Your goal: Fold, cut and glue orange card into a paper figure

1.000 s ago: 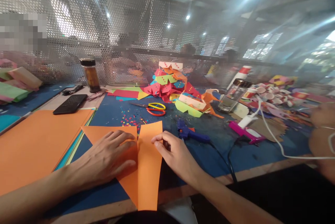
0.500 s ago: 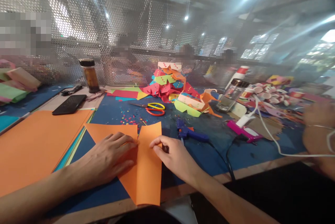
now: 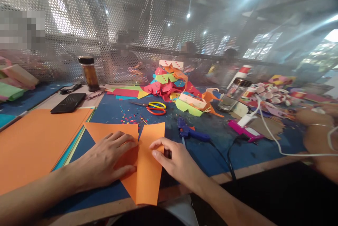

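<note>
Folded orange sheet (image 3: 148,173) lies on the blue table (image 3: 105,198), directly under and between the two hands. A crease runs near to far between them. Left hand (image 3: 112,157) rests on the sheet's left part; right hand (image 3: 174,155) is at the right edge of the upright-looking right flap, whose near end reaches over the table's wooden edge. Stack of paper (image 3: 44,138), orange on top, sits left of the left forearm.

Labels: pale patch on the pink power strip (image 3: 245,131), far right, too blurred to read. Any print on the red-and-white tube (image 3: 239,76) too small to make out.

Pose: left hand palm down, released, fingers spread and slightly bent, thumb pointing right. Left forearm comes in from the near left. Right hand turned side-on, index finger and thumb curved over the flap, tips close together; cannot tell whether they pinch the paper. Right forearm enters from the near right.

Beyond the hands: scissors (image 3: 158,104) with yellow and red handles; farther, a pile of paper masks (image 3: 169,78). Blue glue gun (image 3: 194,133) lies right of the scissors.
</note>
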`<action>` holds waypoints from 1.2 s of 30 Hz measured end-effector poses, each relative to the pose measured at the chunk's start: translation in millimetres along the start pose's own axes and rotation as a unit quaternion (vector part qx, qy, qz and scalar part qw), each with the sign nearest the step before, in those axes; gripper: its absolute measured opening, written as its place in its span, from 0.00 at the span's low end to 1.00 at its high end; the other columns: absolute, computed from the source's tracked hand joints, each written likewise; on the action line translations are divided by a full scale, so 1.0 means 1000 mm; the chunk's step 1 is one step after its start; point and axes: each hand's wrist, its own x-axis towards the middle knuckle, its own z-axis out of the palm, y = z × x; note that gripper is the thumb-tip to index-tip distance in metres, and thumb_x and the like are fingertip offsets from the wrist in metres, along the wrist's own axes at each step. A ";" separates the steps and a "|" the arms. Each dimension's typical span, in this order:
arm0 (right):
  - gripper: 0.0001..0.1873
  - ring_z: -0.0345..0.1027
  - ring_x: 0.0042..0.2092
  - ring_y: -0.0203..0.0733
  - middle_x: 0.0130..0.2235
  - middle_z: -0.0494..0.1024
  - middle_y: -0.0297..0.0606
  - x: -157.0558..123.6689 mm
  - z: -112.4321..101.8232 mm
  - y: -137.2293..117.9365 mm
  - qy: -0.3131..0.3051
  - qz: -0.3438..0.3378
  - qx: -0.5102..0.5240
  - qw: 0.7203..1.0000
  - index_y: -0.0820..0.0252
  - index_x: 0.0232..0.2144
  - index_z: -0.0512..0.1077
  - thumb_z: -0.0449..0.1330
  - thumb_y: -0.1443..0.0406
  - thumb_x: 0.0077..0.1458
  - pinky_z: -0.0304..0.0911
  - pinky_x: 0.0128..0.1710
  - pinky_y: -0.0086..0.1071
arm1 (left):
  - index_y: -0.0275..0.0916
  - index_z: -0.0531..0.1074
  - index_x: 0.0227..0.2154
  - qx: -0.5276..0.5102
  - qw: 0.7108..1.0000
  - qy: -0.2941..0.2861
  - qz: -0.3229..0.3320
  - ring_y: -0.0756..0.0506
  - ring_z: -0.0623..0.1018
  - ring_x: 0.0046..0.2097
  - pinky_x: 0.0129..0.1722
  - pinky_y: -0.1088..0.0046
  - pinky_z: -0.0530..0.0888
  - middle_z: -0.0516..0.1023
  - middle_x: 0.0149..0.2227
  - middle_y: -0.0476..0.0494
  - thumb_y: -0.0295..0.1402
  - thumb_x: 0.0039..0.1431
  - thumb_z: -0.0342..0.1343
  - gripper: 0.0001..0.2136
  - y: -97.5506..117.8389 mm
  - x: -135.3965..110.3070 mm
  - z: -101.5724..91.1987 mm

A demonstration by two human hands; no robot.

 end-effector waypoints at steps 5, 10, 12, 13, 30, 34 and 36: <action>0.10 0.69 0.28 0.36 0.29 0.79 0.31 -0.001 0.002 0.001 0.002 0.020 -0.031 0.999 0.56 0.34 0.77 0.56 0.72 0.56 0.58 0.30 0.29 | 0.45 0.67 0.54 -0.004 1.000 0.012 0.006 0.37 0.71 0.56 0.55 0.54 0.72 0.73 0.55 0.42 0.43 0.65 0.57 0.17 -0.001 0.000 0.001; 0.10 0.67 0.27 0.35 0.29 0.78 0.31 -0.004 0.000 0.000 0.006 0.014 -0.020 1.000 0.57 0.35 0.76 0.55 0.71 0.56 0.57 0.29 0.28 | 0.45 0.68 0.53 -0.011 1.000 0.007 0.003 0.38 0.71 0.56 0.54 0.55 0.72 0.73 0.55 0.43 0.45 0.65 0.56 0.18 -0.001 0.001 0.000; 0.08 0.67 0.27 0.35 0.30 0.78 0.31 -0.006 -0.001 -0.001 0.008 0.002 -0.006 1.000 0.57 0.37 0.76 0.56 0.67 0.59 0.58 0.29 0.29 | 0.45 0.67 0.55 -0.009 1.000 -0.004 -0.002 0.38 0.70 0.56 0.55 0.54 0.71 0.73 0.56 0.43 0.46 0.65 0.56 0.19 0.000 0.001 -0.002; 0.08 0.67 0.27 0.35 0.31 0.79 0.32 -0.008 -0.002 -0.001 0.008 -0.002 0.000 1.000 0.57 0.38 0.76 0.57 0.64 0.60 0.58 0.30 0.29 | 0.45 0.66 0.55 -0.008 1.000 -0.011 -0.005 0.38 0.70 0.56 0.56 0.54 0.70 0.72 0.56 0.43 0.46 0.65 0.56 0.20 0.000 0.000 -0.002; 0.07 0.71 0.33 0.37 0.34 0.80 0.33 -0.023 0.000 -0.004 0.021 -0.009 0.005 1.000 0.56 0.37 0.75 0.56 0.64 0.61 0.62 0.35 0.30 | 0.46 0.64 0.56 0.001 1.000 -0.015 -0.014 0.38 0.68 0.57 0.57 0.54 0.69 0.71 0.56 0.45 0.48 0.63 0.57 0.22 0.000 -0.001 0.000; 0.07 0.72 0.37 0.40 0.38 0.81 0.33 -0.027 0.004 -0.002 0.025 -0.001 -0.009 1.000 0.54 0.37 0.75 0.58 0.67 0.57 0.62 0.40 0.33 | 0.45 0.64 0.56 0.007 1.000 -0.009 -0.011 0.37 0.69 0.57 0.57 0.52 0.69 0.70 0.56 0.43 0.50 0.59 0.60 0.26 0.000 -0.002 0.002; 0.09 0.72 0.37 0.41 0.37 0.81 0.33 -0.028 0.007 0.002 0.029 0.002 -0.018 0.999 0.54 0.37 0.75 0.57 0.70 0.55 0.63 0.40 0.33 | 0.45 0.64 0.56 0.009 1.000 -0.010 -0.011 0.37 0.69 0.57 0.56 0.53 0.70 0.70 0.56 0.42 0.50 0.58 0.61 0.27 0.001 -0.002 0.001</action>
